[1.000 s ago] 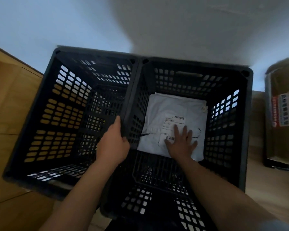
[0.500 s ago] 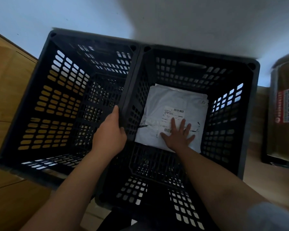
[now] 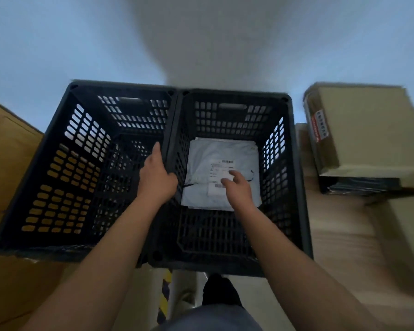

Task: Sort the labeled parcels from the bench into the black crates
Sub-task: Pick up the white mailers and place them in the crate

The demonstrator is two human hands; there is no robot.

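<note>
Two black slatted crates stand side by side. The left crate (image 3: 58, 163) shows nothing inside. On the floor of the right crate (image 3: 294, 187) lies a flat white parcel (image 3: 215, 151) with a printed barcode label. My left hand (image 3: 157, 177) rests on the shared rims between the crates, thumb on the right crate's side. My right hand (image 3: 237, 187) is inside the right crate just above the parcel's label, fingers loosely curled and holding nothing.
A brown cardboard box (image 3: 359, 130) with a red and white label sits on a dark stack to the right. Wooden boards (image 3: 7, 151) border the crates on the left. Pale wall rises behind. My dark shoe (image 3: 221, 292) shows below.
My right hand has lifted off the parcel and its spread fingers have curled in. The camera has pulled back and up, showing more of the box at the right.
</note>
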